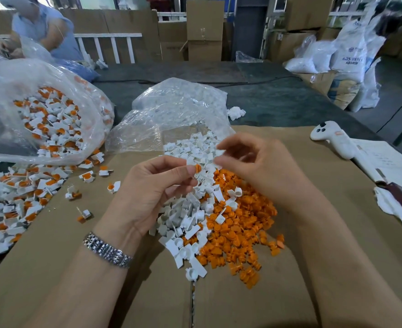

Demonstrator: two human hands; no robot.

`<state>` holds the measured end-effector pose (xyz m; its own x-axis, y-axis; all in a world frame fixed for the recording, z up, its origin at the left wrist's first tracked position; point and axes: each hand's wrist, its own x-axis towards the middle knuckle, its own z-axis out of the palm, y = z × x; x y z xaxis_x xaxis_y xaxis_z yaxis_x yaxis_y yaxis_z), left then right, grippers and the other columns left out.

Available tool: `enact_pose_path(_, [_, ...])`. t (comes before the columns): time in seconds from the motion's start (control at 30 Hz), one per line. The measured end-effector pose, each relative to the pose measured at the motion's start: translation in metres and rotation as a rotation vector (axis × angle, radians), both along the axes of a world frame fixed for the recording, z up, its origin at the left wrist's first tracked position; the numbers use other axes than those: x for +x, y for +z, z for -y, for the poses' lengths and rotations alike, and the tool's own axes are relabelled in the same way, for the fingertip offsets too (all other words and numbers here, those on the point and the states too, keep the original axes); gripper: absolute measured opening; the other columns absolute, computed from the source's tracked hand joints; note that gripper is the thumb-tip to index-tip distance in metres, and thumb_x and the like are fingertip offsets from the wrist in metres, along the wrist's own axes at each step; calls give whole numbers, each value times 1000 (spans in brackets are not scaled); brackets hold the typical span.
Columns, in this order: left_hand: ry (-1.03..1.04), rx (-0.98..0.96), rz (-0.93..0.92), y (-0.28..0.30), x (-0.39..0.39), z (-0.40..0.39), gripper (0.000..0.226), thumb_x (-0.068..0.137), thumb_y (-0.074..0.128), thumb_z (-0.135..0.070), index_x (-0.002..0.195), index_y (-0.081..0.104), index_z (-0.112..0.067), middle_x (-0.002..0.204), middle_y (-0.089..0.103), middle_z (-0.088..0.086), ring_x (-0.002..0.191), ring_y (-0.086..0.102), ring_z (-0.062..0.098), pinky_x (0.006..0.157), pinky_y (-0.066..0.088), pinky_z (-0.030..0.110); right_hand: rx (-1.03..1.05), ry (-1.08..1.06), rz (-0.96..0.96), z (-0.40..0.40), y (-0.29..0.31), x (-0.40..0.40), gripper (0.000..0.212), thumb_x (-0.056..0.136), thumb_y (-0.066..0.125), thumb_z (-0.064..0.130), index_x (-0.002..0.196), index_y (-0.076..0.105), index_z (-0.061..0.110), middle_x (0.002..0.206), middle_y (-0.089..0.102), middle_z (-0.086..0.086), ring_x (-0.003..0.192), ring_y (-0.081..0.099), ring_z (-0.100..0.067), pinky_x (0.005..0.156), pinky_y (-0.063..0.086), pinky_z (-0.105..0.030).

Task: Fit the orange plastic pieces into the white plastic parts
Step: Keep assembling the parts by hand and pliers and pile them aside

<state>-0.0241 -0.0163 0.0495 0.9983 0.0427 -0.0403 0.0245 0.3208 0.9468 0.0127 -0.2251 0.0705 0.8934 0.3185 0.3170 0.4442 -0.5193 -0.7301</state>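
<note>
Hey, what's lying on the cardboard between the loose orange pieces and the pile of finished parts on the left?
In the head view, a heap of loose white plastic parts lies there, and the left hand hovers over it, pinching one orange plastic piece.

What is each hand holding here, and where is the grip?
Left hand pinches an orange piece at its fingertips. Right hand pinches a white part by its edge.

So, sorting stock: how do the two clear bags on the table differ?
The left bag holds white parts already fitted with orange pieces; the middle bag holds plain white parts only. The left bag looks bulkier, while the middle bag lies flatter. Both are clear plastic, open, and spilling parts onto the cardboard.
</note>
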Motion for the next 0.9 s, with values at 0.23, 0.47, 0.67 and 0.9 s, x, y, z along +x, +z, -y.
enact_pose_path(0.23, [40, 3, 25, -2, 2, -4, 28, 59, 86, -15, 83, 77, -6, 83, 75, 14, 68, 72, 21, 63, 60, 23, -606, -412, -416, 48, -21, 29, 42, 85, 75, 46, 103, 65, 10, 98, 66, -10, 90, 63, -25, 81, 53, -42])
enact_pose_path(0.47, [43, -37, 26, -2, 2, -4, 24, 58, 86, -16, 79, 77, -9, 84, 74, 14, 69, 72, 20, 61, 59, 22, -571, -391, -379, 41, -20, 23, 26, 87, 70, 37, 74, 60, 16, 68, 57, -4, 62, 55, -20, 54, 36, -30])
enact_pose_path(0.67, [90, -88, 18, -2, 2, -3, 32, 69, 84, -13, 98, 73, -3, 85, 74, 11, 71, 72, 16, 60, 58, 19, -221, -245, -398, 35, 13, 5, 21, 99, 57, 26, 97, 68, 9, 84, 72, -15, 74, 71, -29, 75, 59, -46])
enact_pose_path(0.9, [74, -113, 76, -1, 1, -2, 19, 73, 83, -14, 89, 74, -12, 87, 75, 7, 73, 71, 15, 56, 54, 17, -200, 143, -523, 1, 26, -27, 33, 100, 54, 36, 112, 66, 7, 102, 73, -18, 100, 68, -39, 93, 51, -63])
